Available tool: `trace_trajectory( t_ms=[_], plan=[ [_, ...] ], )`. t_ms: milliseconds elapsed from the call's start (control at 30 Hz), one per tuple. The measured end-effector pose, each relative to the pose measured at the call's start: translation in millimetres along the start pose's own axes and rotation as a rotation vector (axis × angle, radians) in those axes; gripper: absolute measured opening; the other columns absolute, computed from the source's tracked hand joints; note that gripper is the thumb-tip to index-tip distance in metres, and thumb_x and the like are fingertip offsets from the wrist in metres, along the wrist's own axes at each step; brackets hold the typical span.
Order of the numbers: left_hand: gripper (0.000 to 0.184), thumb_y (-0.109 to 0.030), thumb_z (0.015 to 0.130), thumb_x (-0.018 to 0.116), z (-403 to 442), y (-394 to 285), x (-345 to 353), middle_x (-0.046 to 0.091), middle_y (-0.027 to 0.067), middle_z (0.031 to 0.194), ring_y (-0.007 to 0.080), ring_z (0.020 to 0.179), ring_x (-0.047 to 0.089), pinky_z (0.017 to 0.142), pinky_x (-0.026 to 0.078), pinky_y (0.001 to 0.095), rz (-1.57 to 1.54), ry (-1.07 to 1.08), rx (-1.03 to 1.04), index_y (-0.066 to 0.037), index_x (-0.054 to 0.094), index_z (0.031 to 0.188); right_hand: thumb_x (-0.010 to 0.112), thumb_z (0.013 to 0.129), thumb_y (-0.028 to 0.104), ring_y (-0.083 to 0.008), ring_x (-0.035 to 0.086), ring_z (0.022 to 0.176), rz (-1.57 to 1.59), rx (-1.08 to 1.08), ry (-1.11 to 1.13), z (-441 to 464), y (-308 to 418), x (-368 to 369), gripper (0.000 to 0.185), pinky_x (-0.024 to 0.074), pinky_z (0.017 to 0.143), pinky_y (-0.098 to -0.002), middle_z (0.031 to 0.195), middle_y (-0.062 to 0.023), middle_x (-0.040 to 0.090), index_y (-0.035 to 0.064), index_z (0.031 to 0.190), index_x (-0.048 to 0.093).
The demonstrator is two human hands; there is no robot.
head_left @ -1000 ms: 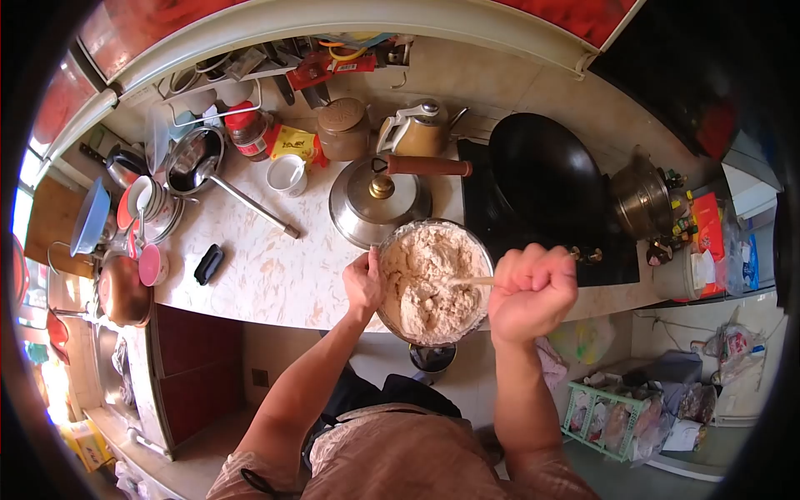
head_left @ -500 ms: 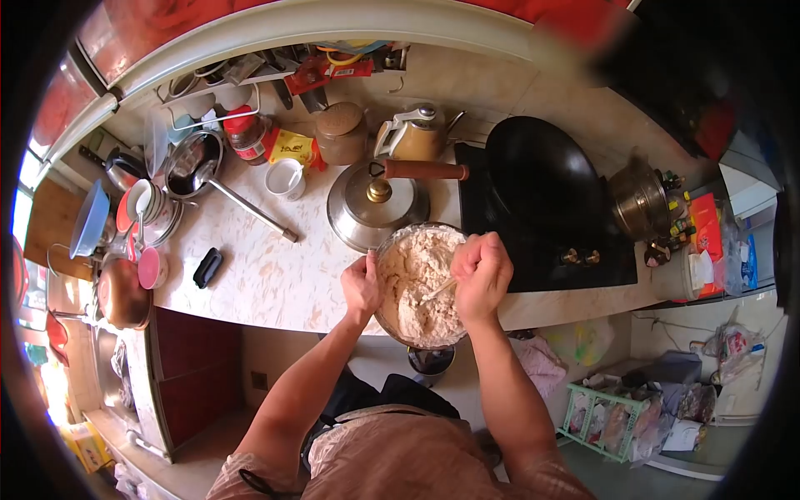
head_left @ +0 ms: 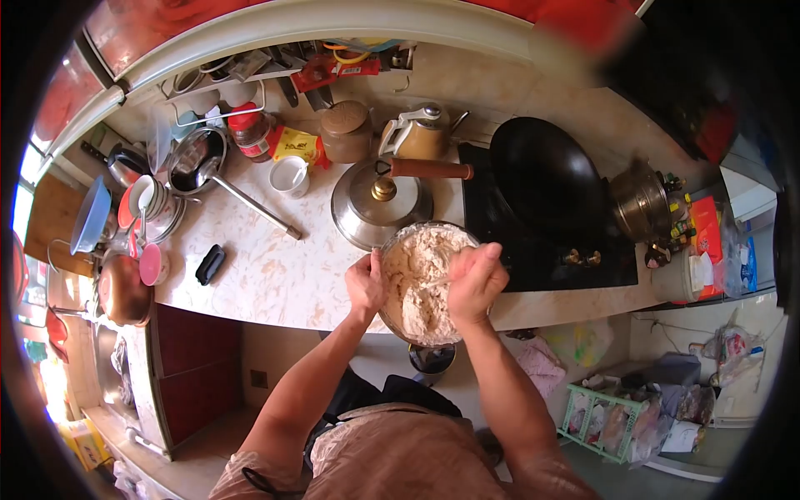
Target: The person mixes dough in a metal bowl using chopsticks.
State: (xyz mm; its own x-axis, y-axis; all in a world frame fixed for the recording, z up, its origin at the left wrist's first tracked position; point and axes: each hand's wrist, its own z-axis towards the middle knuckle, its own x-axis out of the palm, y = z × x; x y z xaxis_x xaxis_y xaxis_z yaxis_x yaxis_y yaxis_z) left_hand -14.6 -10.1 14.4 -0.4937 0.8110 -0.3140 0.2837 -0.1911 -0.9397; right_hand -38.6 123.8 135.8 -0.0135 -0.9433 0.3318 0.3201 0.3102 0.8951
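Note:
A round metal bowl [head_left: 388, 322] stands at the counter's front edge, filled with clumpy, pale floury dough [head_left: 421, 258]. My left hand [head_left: 365, 286] is closed on the bowl's left rim, thumb on top. Over the right side of the bowl, my right hand [head_left: 477, 279] is curled in a fist around a thin, pale stick like chopsticks [head_left: 439, 282]. Its lower end is in the dough, and most of its length is hidden by the fist. Just behind the bowl, a domed metal lid [head_left: 354, 204] with a brass-coloured knob lies on the counter.
A black wok [head_left: 546, 171] sits on the black stove [head_left: 533, 267] at right. Behind the lid stands a kettle [head_left: 419, 137], with a cleaver-like wooden handle [head_left: 429, 169] in front. A ladle [head_left: 254, 204], white tub [head_left: 288, 177] and black case [head_left: 210, 264] lie left.
My right fist has shifted slightly down and left over the bowl, and the stick lies at a flatter angle. The dough's surface looks rearranged. My left hand keeps its grip on the rim.

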Motion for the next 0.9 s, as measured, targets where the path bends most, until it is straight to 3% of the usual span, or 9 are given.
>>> trace_trajectory(
  t_ms=[33,167,233,267,433,500,567,733,900],
  plan=[
    [0.045,-0.033,0.093,0.048,1.2,6.2,2.6,0.051,0.0146,0.05,0.0189,0.047,0.045,0.053,0.042,0.0358,0.008,-0.001,0.006,0.005,0.059,0.071,0.036,0.099,0.029,-0.006,0.031,0.043,0.021,0.017,-0.034,3.5,6.2,-1.7,0.046,0.0217,0.042,-0.0237,0.048,0.0036,0.033,0.01,0.058,0.032],
    [0.043,-0.031,0.093,0.048,3.9,-1.3,2.2,0.051,0.0165,0.052,0.0206,0.047,0.047,0.053,0.042,0.0371,0.032,-0.022,0.001,0.005,0.059,0.072,0.038,0.096,0.028,-0.0065,0.022,0.041,0.182,-0.078,-0.063,3.3,21.1,4.4,0.041,0.0201,0.038,-0.0226,0.051,0.0035,0.025,0.0128,0.059,0.03],
    [0.043,-0.031,0.093,0.048,0.0,5.1,3.4,0.052,0.0172,0.053,0.0212,0.048,0.047,0.054,0.042,0.0376,0.002,-0.011,-0.017,0.005,0.06,0.073,0.037,0.093,0.022,-0.0067,0.021,0.041,0.064,0.049,-0.109,-1.6,-6.4,0.8,0.036,0.0198,0.037,-0.0226,0.051,0.0037,0.025,0.0129,0.059,0.029],
    [0.042,-0.03,0.092,0.048,5.4,5.6,4.9,0.053,0.018,0.054,0.0218,0.048,0.048,0.054,0.042,0.038,-0.04,-0.015,-0.021,0.005,0.06,0.073,0.034,0.091,0.02,-0.0083,0.024,0.043,0.187,0.114,-0.14,4.2,-8.1,-5.7,0.032,0.0216,0.04,-0.0245,0.051,0.0007,0.027,0.0101,0.061,0.029],
    [0.042,-0.029,0.093,0.048,-0.2,3.2,4.3,0.049,0.015,0.052,0.0183,0.049,0.045,0.054,0.041,0.0371,0.003,-0.017,-0.019,0.007,0.059,0.074,0.036,0.092,0.023,-0.0068,0.02,0.042,0.322,0.022,-0.225,28.2,46.7,-10.7,0.036,0.0196,0.038,-0.023,0.051,0.0034,0.022,0.0127,0.058,0.027],
    [0.043,-0.029,0.093,0.047,3.9,0.6,3.9,0.047,0.0137,0.051,0.0168,0.05,0.043,0.054,0.041,0.036,-0.047,-0.001,-0.019,0.007,0.058,0.073,0.036,0.092,0.022,-0.007,0.019,0.041,0.354,0.041,-0.167,28.7,45.8,-9.8,0.036,0.019,0.038,-0.0237,0.05,0.0029,0.023,0.0128,0.058,0.027],
    [0.043,-0.029,0.093,0.047,7.8,0.7,5.9,0.048,0.0135,0.051,0.0165,0.05,0.043,0.053,0.041,0.0354,-0.052,-0.014,-0.007,0.007,0.058,0.073,0.037,0.091,0.022,-0.0075,0.019,0.041,0.258,0.134,-0.065,5.2,-8.8,-9.4,0.036,0.0186,0.039,-0.0247,0.049,0.0024,0.023,0.0127,0.058,0.027],
    [0.043,-0.03,0.093,0.048,9.1,-4.4,8.4,0.049,0.0122,0.052,0.0154,0.05,0.042,0.053,0.041,0.0337,-0.063,0.016,-0.029,0.006,0.059,0.072,0.039,0.088,0.02,-0.008,0.015,0.04,0.345,0.246,-0.168,19.1,-0.9,-12.1,0.033,0.0158,0.038,-0.0241,0.049,0.0034,0.02,0.0145,0.058,0.026],
    [0.044,-0.031,0.094,0.048,3.6,-1.1,3.7,0.05,0.0121,0.052,0.0153,0.05,0.043,0.053,0.041,0.0337,-0.051,-0.006,0.0,0.006,0.059,0.072,0.039,0.09,0.026,-0.0081,0.015,0.04,0.393,0.197,-0.232,26.3,30.6,-34.3,0.036,0.0146,0.038,-0.0246,0.047,0.0035,0.021,0.0148,0.057,0.026]
  ],
)
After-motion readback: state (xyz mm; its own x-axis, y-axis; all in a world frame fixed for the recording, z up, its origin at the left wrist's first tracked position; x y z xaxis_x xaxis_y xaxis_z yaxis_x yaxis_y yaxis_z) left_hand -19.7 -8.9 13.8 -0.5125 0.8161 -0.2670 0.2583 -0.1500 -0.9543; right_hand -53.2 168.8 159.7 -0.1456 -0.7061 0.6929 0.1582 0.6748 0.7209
